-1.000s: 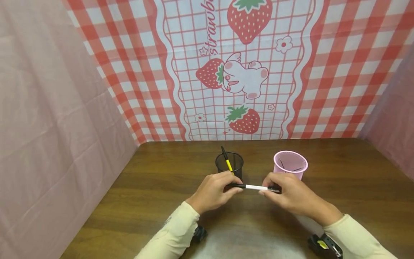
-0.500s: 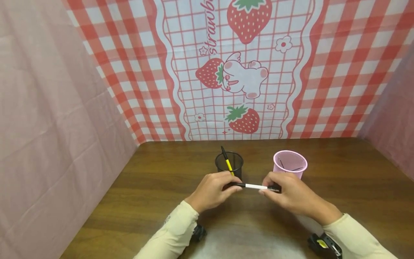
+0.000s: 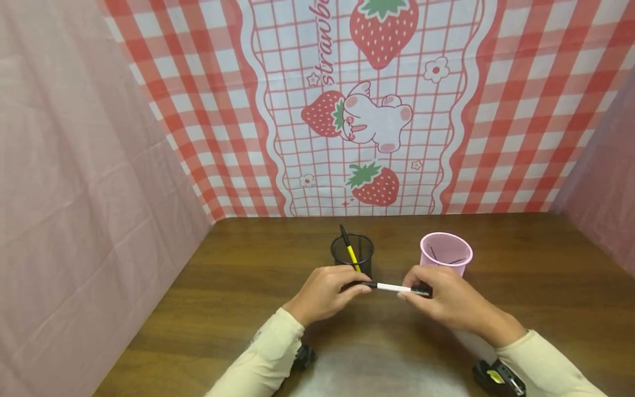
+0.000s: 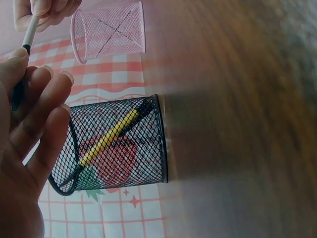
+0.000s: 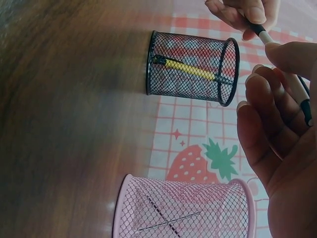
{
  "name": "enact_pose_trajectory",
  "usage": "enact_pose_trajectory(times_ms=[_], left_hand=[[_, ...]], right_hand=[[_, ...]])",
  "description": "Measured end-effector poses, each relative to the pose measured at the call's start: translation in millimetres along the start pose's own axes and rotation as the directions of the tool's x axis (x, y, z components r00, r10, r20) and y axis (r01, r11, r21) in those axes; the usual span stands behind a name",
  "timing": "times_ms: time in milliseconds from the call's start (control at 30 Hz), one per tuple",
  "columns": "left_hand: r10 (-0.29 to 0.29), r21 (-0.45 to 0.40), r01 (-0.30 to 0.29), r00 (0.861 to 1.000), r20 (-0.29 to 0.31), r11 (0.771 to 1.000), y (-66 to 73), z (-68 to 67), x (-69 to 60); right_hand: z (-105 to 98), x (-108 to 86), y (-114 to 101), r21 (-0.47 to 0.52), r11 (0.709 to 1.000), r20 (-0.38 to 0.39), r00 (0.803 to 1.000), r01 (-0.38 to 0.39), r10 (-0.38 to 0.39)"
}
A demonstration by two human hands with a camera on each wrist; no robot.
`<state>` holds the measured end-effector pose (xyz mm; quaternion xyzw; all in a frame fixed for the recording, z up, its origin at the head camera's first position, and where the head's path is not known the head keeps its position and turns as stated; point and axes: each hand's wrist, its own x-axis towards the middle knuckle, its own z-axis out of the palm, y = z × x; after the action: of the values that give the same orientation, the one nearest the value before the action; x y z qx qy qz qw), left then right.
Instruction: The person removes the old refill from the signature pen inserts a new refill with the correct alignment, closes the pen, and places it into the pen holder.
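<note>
A pen with a white barrel and black ends (image 3: pixel 393 287) is held nearly level between both hands above the table. My left hand (image 3: pixel 323 293) pinches its black left end between thumb and fingers. My right hand (image 3: pixel 453 298) pinches the pen near its other end, where a black part with a clip shows. Behind the left hand stands a black mesh pen cup (image 3: pixel 367 270) with a yellow and black pen (image 3: pixel 353 256) leaning in it. Just behind the right hand is a pink mesh pen cup (image 3: pixel 460 268); thin dark crossing lines (image 5: pixel 163 215) show through its mesh, their kind unclear.
Both cups stand on a brown wooden table (image 3: pixel 238 286). A red and white strawberry-print cloth (image 3: pixel 377 127) hangs along its back edge, and a pale pink cloth (image 3: pixel 99 193) closes off the left side. Dark wrist-worn devices (image 3: pixel 498 377) sit under the sleeves.
</note>
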<state>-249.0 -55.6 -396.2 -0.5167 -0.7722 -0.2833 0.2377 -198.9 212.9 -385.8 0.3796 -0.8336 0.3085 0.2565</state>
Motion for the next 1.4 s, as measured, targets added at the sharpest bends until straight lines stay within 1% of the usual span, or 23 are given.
enact_pose_trajectory(times_ms=[133, 300, 400, 533, 633, 700, 767, 933, 1100, 1167, 1300, 1400], left_hand=[[-0.019, -0.013, 0.019, 1.000, 0.002, 1.000, -0.9, -0.8, -1.5], [-0.068, -0.031, 0.068, 0.998, 0.013, 0.997, -1.2, -2.1, -2.9], [-0.084, -0.029, 0.085, 0.996, 0.028, 0.996, -1.4, -2.6, -2.1], [-0.083, -0.025, 0.085, 0.995, 0.049, 0.996, -1.7, -1.6, 0.7], [-0.072, -0.038, 0.075, 0.995, 0.071, 0.996, -1.3, -0.2, 2.3], [-0.067, -0.061, 0.073, 0.994, 0.087, 0.996, -1.1, 0.6, 2.1], [-0.065, -0.077, 0.072, 0.994, 0.089, 0.994, -1.0, 0.8, 0.8], [-0.070, -0.103, 0.077, 0.995, 0.067, 0.992, -2.3, 0.5, -1.4], [-0.064, -0.065, 0.067, 0.997, 0.045, 0.996, -1.6, 0.4, -0.9], [-0.051, -0.043, 0.051, 0.998, 0.022, 0.998, -1.1, 0.3, -0.6], [-0.011, -0.043, 0.010, 1.000, -0.028, 0.999, -0.1, 0.3, 0.4], [0.017, -0.034, -0.019, 0.999, -0.050, 0.999, 1.2, 0.7, 1.0]], right_hand=[[1.3, 1.3, 0.0, 0.000, 1.000, 0.002, 1.000, -0.002, 0.002], [2.2, 2.5, -0.3, 0.003, 1.000, 0.006, 1.000, -0.003, 0.003], [1.7, 1.9, -0.1, -0.007, 1.000, 0.009, 1.000, -0.015, 0.015], [-0.9, 0.9, 0.4, -0.023, 0.999, 0.002, 1.000, -0.023, 0.023], [-3.1, -0.2, 0.2, -0.022, 1.000, -0.017, 1.000, -0.010, 0.010], [-3.7, -1.2, 0.2, -0.018, 1.000, -0.025, 1.000, 0.000, 0.000], [-3.3, -1.6, 0.0, -0.012, 1.000, -0.023, 1.000, 0.002, -0.003], [-1.1, -1.2, -0.1, -0.008, 1.000, -0.005, 1.000, -0.013, 0.013], [-0.7, -0.4, -0.6, -0.009, 1.000, 0.001, 1.000, -0.022, 0.022], [-0.8, 0.0, -1.0, -0.005, 1.000, 0.002, 1.000, -0.018, 0.018], [-0.8, 0.6, -2.0, 0.004, 1.000, 0.005, 1.000, -0.007, 0.007], [-0.4, 0.5, -3.2, 0.010, 1.000, 0.003, 1.000, -0.001, 0.001]])
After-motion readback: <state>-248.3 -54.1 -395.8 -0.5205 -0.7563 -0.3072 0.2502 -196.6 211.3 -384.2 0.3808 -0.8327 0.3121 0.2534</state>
